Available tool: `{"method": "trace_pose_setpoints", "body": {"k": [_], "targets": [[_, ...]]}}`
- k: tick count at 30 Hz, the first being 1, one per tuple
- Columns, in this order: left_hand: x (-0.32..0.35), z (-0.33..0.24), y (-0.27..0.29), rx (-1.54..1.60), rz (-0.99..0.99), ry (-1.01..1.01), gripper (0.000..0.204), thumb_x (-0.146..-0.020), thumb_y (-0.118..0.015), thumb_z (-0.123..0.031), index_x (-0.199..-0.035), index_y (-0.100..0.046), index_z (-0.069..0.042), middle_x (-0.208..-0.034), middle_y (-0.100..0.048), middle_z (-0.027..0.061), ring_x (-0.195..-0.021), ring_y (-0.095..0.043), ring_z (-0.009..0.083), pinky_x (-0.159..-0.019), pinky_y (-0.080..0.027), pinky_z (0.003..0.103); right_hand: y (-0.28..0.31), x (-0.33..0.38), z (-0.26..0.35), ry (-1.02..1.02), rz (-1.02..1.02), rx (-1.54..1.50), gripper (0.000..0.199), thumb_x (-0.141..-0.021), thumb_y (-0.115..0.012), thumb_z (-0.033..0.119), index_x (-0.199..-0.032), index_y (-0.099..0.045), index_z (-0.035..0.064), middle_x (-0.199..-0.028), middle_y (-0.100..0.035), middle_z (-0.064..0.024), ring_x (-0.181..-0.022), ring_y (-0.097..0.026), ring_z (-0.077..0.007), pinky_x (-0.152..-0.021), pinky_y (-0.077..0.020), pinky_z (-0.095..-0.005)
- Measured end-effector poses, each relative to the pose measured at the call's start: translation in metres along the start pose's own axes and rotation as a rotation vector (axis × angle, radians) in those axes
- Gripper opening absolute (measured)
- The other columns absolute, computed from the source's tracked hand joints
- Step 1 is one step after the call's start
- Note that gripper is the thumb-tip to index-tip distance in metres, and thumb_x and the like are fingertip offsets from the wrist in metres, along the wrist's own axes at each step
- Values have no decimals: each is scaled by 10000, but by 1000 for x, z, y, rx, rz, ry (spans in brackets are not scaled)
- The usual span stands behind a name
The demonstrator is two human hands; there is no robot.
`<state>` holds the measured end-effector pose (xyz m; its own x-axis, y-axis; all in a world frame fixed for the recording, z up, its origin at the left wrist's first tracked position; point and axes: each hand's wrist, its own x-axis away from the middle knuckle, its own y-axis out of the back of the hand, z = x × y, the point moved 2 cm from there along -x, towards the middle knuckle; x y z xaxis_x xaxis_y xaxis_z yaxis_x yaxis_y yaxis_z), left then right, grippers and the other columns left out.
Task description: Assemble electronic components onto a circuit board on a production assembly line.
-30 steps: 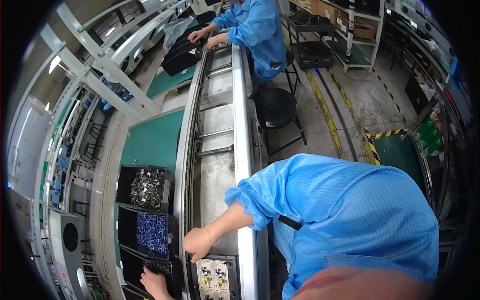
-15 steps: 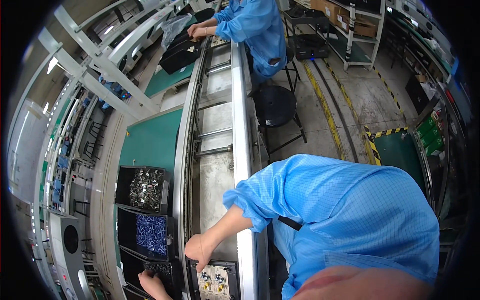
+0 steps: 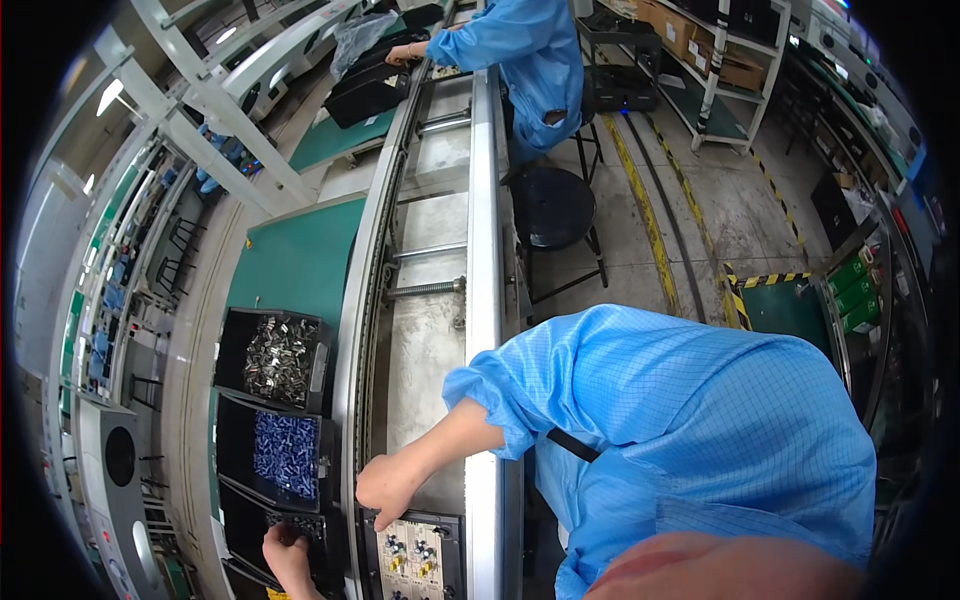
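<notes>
My left hand is down in a black bin of small dark parts. Its fingertips are drawn together among the parts, and whether they pinch one is too small to see. Over the far edge of a black tray frame on the conveyor is my right hand. Its fingers are curled and point down, partly hidden; anything in them cannot be made out. The frame carries a light circuit board with several yellow, dark and silvery components standing on it.
Beyond the dark-parts bin stand bins of blue cylindrical parts and silvery metal parts, on a green-topped table. The conveyor's metal rail runs beside me. A black stool and a co-worker in blue are farther along.
My view has shifted slightly, so the bins and board appear farther left. My left hand's fingers have curled in the dark-parts bin. Farther off, the co-worker's hands have moved apart.
</notes>
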<state>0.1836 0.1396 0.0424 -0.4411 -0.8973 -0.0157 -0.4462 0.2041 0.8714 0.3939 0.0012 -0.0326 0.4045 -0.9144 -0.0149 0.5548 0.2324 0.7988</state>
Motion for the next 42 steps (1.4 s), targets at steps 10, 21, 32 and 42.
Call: {"method": "trace_pose_setpoints", "body": {"k": [10, 21, 32, 42], "targets": [[1, 5, -8, -140, -103, -117, 313, -632, -609, 59, -944, -616, 44, -894, -636, 144, -847, -620, 270, -805, -483, 329, -1, -2, -4, -6, 0, -112, 517, -794, -636, 465, -699, -661, -43, -710, -646, -223, -702, -639, -411, -625, -526, -475], [10, -18, -12, -311, -257, -133, 204, -636, -659, 56, -839, -653, 45, -832, -657, 181, -791, -639, 340, -764, -502, 369, 12, 7, 3, -21, 20, -129, 526, -711, -695, 495, -623, -641, -21, -651, -630, -203, -661, -631, -390, -592, -509, -454], [-2, -7, 3, 1052, -413, 189, 345, -835, -640, -9, -1169, -598, 68, -1115, -637, 136, -992, -625, 237, -866, -505, 303, 1, 2, -6, 83, 46, -181, 535, -761, -646, 530, -619, -662, 14, -603, -629, -162, -590, -624, -352, -528, -486, -466], [20, 19, 16, 2418, -295, 66, 258, -902, -493, 114, -1159, -480, 103, -899, -485, 140, -756, -486, 198, -588, -438, 249, 33, 19, 2, -17, 47, -97, 469, -859, -598, 463, -778, -682, 9, -706, -653, -171, -705, -651, -339, -635, -503, -424]]}}
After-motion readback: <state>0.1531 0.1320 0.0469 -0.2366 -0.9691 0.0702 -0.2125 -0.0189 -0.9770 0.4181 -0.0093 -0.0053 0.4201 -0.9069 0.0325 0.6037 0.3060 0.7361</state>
